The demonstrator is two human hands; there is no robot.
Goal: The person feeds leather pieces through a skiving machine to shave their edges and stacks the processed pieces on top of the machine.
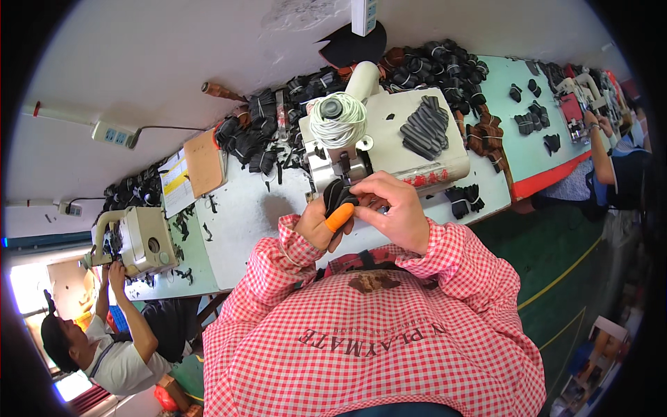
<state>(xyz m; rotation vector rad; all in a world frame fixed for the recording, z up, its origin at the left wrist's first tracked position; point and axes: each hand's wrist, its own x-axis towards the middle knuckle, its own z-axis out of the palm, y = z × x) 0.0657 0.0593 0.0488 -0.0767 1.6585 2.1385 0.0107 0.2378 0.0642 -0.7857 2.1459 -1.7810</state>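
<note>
My left hand point(314, 228), its thumb in an orange finger cot point(340, 217), is closed round several flat black strips point(335, 195), perhaps leather. My right hand point(399, 212) pinches at the right side of these strips with thumb and fingers; the exact spot it grips is partly hidden. Both hands are close to the front of a cream machine point(383, 125), just below its metal working head point(345, 167). A coil of pale cord point(338, 130) sits on the machine's top. Dark grey strips point(425, 130) lie piled on its flat upper surface.
Tied black bundles point(260, 115) and brown ones point(484, 135) crowd the table's back. Brown card point(203, 162) and papers point(178, 187) lie left. One person point(114, 347) works at another machine point(146, 240) on the left; another point(611, 167) works far right.
</note>
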